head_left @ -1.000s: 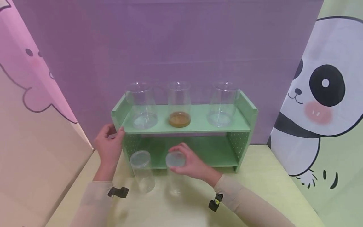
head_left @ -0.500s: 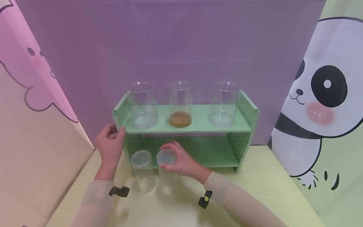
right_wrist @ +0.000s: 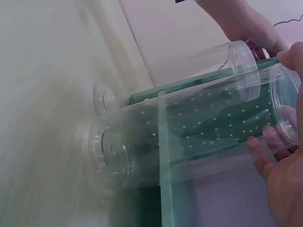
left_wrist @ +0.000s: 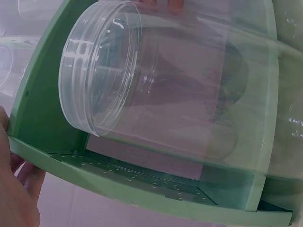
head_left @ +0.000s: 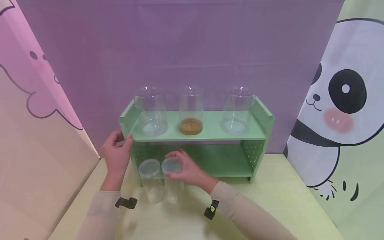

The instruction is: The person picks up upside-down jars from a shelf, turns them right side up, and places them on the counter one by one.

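My right hand [head_left: 187, 168] grips a tall clear plastic jar [head_left: 174, 188] around its lid [head_left: 172, 165], thumb in front and fingers behind. The jar is upright in front of the shelf, right beside a second clear lidded jar [head_left: 152, 181] standing on the table. Seen from the right wrist, the held jar [right_wrist: 189, 137] overlaps the other one, and its base is close to the table surface. My left hand [head_left: 117, 153] holds the upper left side of the green two-level shelf [head_left: 207, 135], with the thumb at the front edge and the fingers partly hidden behind the panel.
Along the top shelf stand three clear jars: a left one [head_left: 151, 113], a middle one with an orange-brown base [head_left: 191, 126] and a right one [head_left: 237, 113]. The pale wooden table [head_left: 285, 200] extends to the right. A purple backdrop [head_left: 192, 43] hangs behind.
My right hand has moved the jar leftward until it is close beside the second jar. The left hand keeps its place on the shelf's side.
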`<state>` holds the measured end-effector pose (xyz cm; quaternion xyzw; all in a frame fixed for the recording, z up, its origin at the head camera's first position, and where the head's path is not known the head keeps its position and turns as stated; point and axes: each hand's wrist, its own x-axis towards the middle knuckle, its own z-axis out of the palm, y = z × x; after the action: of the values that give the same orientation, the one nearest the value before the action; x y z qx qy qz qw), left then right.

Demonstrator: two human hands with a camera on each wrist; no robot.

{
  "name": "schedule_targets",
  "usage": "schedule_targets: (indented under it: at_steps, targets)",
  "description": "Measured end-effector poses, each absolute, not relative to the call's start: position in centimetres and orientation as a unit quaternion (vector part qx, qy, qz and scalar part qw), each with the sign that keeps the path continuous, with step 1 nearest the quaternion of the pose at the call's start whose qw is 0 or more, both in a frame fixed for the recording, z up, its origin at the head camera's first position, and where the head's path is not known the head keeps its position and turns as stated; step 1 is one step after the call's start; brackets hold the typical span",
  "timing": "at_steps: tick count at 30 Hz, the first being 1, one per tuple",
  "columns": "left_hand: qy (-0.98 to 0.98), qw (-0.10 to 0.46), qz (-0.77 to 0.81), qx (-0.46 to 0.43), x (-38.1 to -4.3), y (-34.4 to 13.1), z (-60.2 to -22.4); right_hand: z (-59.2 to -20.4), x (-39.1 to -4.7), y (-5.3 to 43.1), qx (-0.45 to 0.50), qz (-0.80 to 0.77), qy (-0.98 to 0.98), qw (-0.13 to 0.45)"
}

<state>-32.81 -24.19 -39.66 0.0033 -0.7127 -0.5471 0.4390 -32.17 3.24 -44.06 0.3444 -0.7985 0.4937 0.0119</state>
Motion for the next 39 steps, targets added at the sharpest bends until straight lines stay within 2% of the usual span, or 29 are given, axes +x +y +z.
schedule_targets:
  at_steps: [26, 34, 39]
  targets:
    - [-0.710, 0.443, -0.547, 0.002, -32.8, -24.1, -39.8, -46.1, -32.4, 2.1, 0.338, 0.522, -0.784, 0.009]
    - [-0.712, 0.438, -0.549, 0.012, -31.5, -23.0, -38.5, -46.0, -32.3, 2.5, 0.332, 0.522, -0.786, 0.007]
    - [-0.714, 0.437, -0.547, 0.012, -32.4, -23.8, -39.3, -46.1, -32.2, 2.7, 0.324, 0.535, -0.780, 0.009]
